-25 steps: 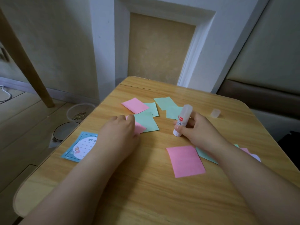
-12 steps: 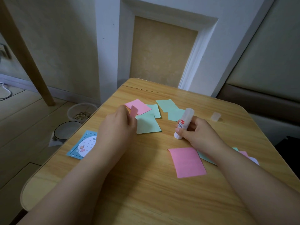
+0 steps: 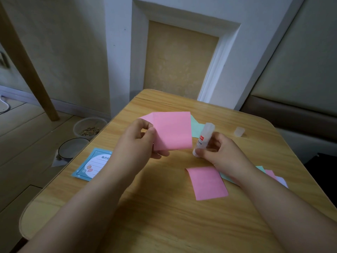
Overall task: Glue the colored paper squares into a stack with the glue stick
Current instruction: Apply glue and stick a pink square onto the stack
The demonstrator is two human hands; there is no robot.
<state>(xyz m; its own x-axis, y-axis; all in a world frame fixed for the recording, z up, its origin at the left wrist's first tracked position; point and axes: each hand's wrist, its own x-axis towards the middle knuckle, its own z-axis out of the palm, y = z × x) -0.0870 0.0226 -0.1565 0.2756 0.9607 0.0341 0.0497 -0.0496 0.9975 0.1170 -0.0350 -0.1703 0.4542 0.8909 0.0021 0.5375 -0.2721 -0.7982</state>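
My left hand [image 3: 140,141] pinches a pink paper square [image 3: 172,132] by its left edge and holds it up above the wooden table [image 3: 164,207]. It hides most of the green squares [image 3: 196,127] behind it. My right hand [image 3: 220,154] grips the uncapped white glue stick [image 3: 203,138], tilted, with its lower end on the table. Another pink square [image 3: 207,182] lies flat in front of my right hand. Under my right forearm lie a green square [image 3: 229,177] and pink and white sheets [image 3: 276,178].
The glue stick's clear cap [image 3: 239,131] stands at the table's far right. A blue note card [image 3: 93,164] lies at the left edge. On the floor to the left sit two bowls [image 3: 73,147], one holding grain [image 3: 89,129]. A wall stands just beyond the table.
My left hand has lifted the pink square off the table and raised it flat toward me. My right hand kept its hold on the glue stick, barely shifting.
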